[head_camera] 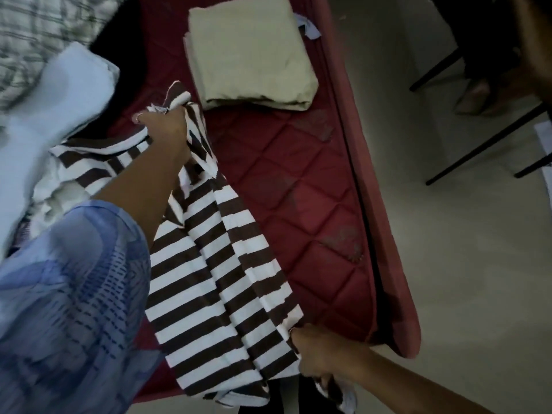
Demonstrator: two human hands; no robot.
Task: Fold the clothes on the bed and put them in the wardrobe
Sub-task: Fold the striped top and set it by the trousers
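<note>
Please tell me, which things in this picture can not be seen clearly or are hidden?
- Wardrobe: not in the head view at all.
- Left hand: its fingers are buried in the striped garment.
- Right hand: fingertips hidden by the same cloth.
- Pale blue cloth and checked fabric: motion-blurred, cut by the left edge; type unclear.
- Small blue item: mostly behind the folded beige cloth.

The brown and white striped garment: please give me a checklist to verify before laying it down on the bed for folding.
1. Left hand grips the brown and white striped garment: ok.
2. Right hand grips its other end: ok.
3. Garment spread flat: not ok, it hangs bunched between the hands.
4. Bare space on the red quilted mattress: ok.
5. Folded beige cloth lies apart from it: ok.
6. Wardrobe in view: not ok.
</note>
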